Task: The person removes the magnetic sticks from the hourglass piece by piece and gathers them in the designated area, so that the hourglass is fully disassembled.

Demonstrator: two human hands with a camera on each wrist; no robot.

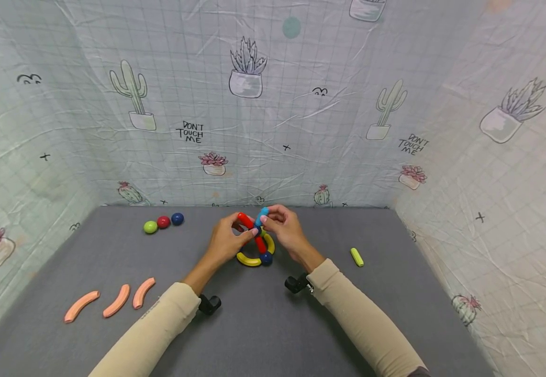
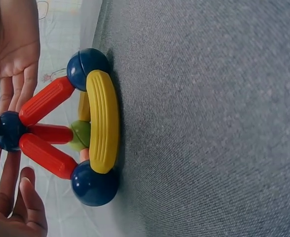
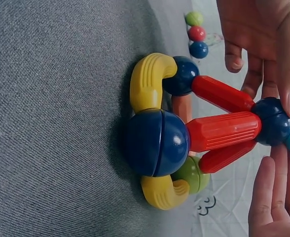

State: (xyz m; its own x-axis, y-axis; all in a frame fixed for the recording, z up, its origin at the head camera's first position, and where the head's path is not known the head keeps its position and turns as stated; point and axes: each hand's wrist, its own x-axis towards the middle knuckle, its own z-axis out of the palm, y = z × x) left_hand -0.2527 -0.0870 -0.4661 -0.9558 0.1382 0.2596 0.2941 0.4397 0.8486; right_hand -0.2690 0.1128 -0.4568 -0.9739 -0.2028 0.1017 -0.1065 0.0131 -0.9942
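Note:
A toy structure [image 1: 256, 246] stands on the grey table [image 1: 273, 324] at mid-centre. Its base is a ring of yellow curved pieces [image 2: 103, 121] [image 3: 147, 79] joined by dark blue balls [image 2: 93, 185] [image 3: 157, 143] and a green ball [image 3: 192, 173]. Red sticks [image 2: 46, 101] [image 3: 224, 131] rise from the ring to a dark blue top ball [image 2: 9, 131] [image 3: 273, 121]. My left hand [image 1: 237, 230] pinches a red stick [image 1: 244, 220] at the top. My right hand [image 1: 273, 219] pinches a light blue stick [image 1: 262, 214] that meets the same ball. Fingers of both hands flank the top ball in the wrist views.
A green ball [image 1: 150, 226], a red ball [image 1: 163, 222] and a blue ball [image 1: 177, 219] lie in a row at the back left. Three orange curved sticks [image 1: 117, 300] lie at the front left. A short green stick [image 1: 357, 257] lies to the right. Patterned cloth walls [image 1: 273, 131] enclose the table.

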